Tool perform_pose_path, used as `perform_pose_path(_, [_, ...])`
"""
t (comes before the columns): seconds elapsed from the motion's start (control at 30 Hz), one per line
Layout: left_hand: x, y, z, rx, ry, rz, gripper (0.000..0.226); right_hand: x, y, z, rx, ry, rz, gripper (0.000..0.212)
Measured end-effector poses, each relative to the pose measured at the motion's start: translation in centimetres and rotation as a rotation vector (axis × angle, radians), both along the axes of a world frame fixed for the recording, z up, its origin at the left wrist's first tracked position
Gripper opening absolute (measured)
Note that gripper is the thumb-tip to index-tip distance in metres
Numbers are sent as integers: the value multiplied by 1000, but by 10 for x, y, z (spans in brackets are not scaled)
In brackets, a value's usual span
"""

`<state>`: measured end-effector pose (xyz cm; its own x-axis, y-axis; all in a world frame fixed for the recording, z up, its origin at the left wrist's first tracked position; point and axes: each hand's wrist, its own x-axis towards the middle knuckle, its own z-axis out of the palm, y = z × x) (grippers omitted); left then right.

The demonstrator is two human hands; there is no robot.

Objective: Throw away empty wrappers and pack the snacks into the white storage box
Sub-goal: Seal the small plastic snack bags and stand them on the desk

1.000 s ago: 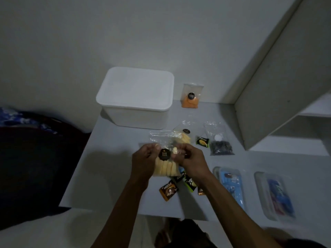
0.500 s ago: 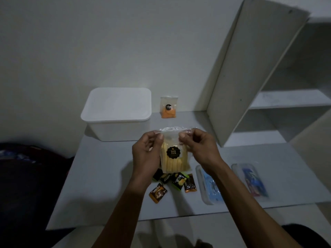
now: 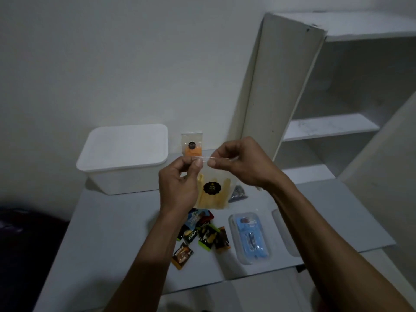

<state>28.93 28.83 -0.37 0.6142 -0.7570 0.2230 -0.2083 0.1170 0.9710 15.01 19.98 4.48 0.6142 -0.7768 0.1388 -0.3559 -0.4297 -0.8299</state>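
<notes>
Left hand [image 3: 177, 188] and right hand [image 3: 243, 163] both pinch top seal of clear yellow-snack bag [image 3: 212, 194] | raised from table since a second ago | white lidded storage box [image 3: 122, 158] beyond left hand, unopened | bag full: pack.

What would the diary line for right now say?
left hand: pinching bag top | right hand: pinching bag top | clear snack bag: held above table | white storage box: lid on

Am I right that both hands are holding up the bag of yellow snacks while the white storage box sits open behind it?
Not quite: the head view shows the white storage box with its lid on, not open. Both the left hand and the right hand do hold up the bag of yellow snacks.
</notes>
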Motion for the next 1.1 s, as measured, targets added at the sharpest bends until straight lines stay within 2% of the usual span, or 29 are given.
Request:
perform_pose_path(0.13, [-7,-4,7,-9,21,13,16,3,-8,8,-207,143,49,17])
perform_pose_path(0.27, [-10,-7,14,-31,26,15,14,5,-14,10,-278,138,78,13])
perform_pose_path(0.57, [-14,-12,17,-37,53,72,13,-1,-26,12,-276,137,126,14])
perform_pose_path(0.77, [-23,-14,22,-40,35,2,12,-7,-29,12,-294,144,130,14])
perform_pose_path(0.93, [-27,-19,22,-33,33,68,14,-19,-35,14,-234,146,163,15])
perform_pose_path(1.1, [-38,-20,22,-56,48,30,12,-26,-36,15,-258,140,143,14])
